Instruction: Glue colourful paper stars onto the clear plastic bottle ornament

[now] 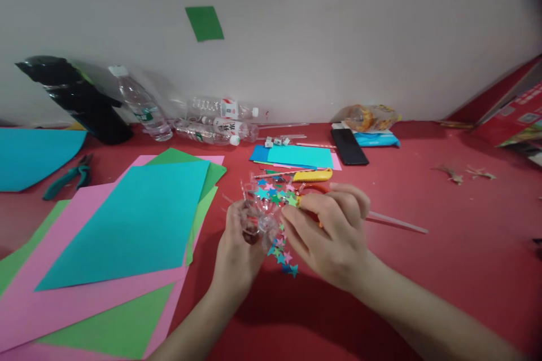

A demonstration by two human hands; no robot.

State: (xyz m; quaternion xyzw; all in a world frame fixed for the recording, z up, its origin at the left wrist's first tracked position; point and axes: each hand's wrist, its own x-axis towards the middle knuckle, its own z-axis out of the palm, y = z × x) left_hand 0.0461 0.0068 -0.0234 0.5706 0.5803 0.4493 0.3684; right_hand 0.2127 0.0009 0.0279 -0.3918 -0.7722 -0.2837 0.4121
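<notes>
My left hand (240,248) is closed around a clear plastic piece (266,221), which looks like part of a bottle cut into thin strips. My right hand (332,231) is pinched at its right side; what the fingertips hold is hidden. Small paper stars (275,197) in blue, green and pink lie just beyond the plastic piece, and more stars (279,254) show below it. Past the right fingers is a yellow-handled cutter (312,175). Orange scissor-like handles (315,189) are partly covered by that hand.
Coloured paper sheets (131,225) spread over the left of the red table, beside pliers (70,177). Along the wall are a black flask (84,104), an upright bottle (141,107) and lying bottles (212,131). Paper strips (300,156), a phone (349,146) and a straw (398,221) lie farther right.
</notes>
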